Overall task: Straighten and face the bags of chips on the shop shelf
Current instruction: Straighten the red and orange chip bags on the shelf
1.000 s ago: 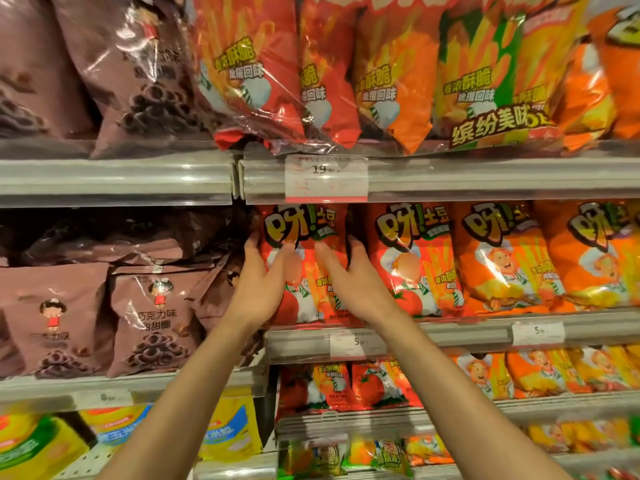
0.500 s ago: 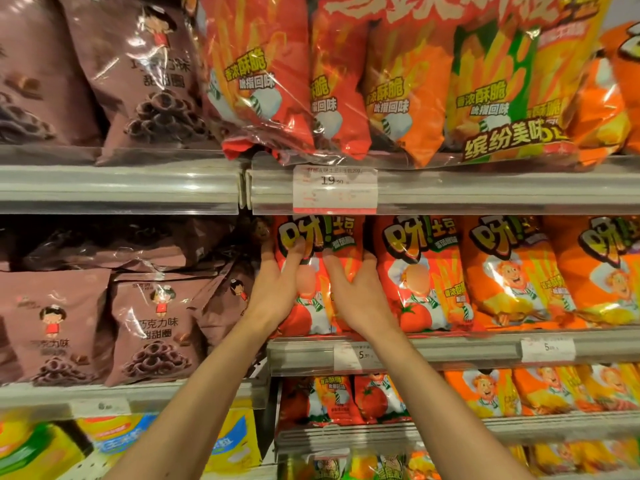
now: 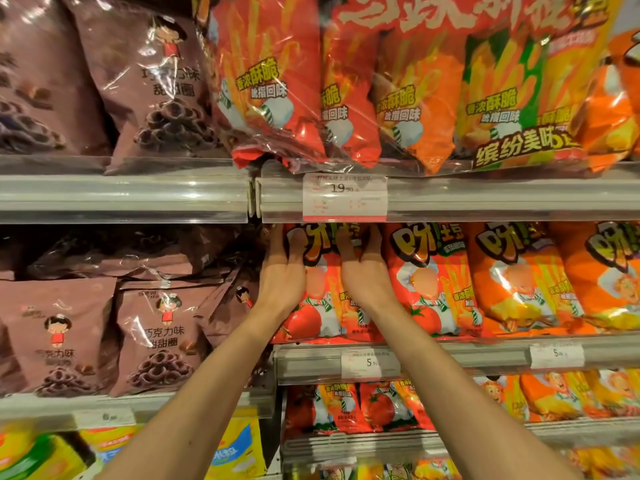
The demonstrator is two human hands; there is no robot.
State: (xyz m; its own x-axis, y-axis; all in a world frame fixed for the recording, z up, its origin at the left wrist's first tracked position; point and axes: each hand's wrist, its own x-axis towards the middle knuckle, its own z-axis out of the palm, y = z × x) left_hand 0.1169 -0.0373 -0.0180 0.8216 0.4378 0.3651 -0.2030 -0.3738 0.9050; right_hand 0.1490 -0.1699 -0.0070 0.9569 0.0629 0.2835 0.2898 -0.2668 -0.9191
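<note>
Both hands have slid up the red bag [image 3: 323, 303] at frame centre: left hand [image 3: 282, 275] and right hand [image 3: 362, 275] grip its upper corners, fingers curled. Facing underway.

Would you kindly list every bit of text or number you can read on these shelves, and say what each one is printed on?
"19.90": price tag on the upper shelf rail.
"5": price tag below the red tomato bag that the left hand and right hand hold.
"香浓酥脆": big fries bag on top.
"巧克力味 甜甜圈": brown bag.
"缤纷美味": multipack.
Fine print on all the tags: too small to read.
</note>
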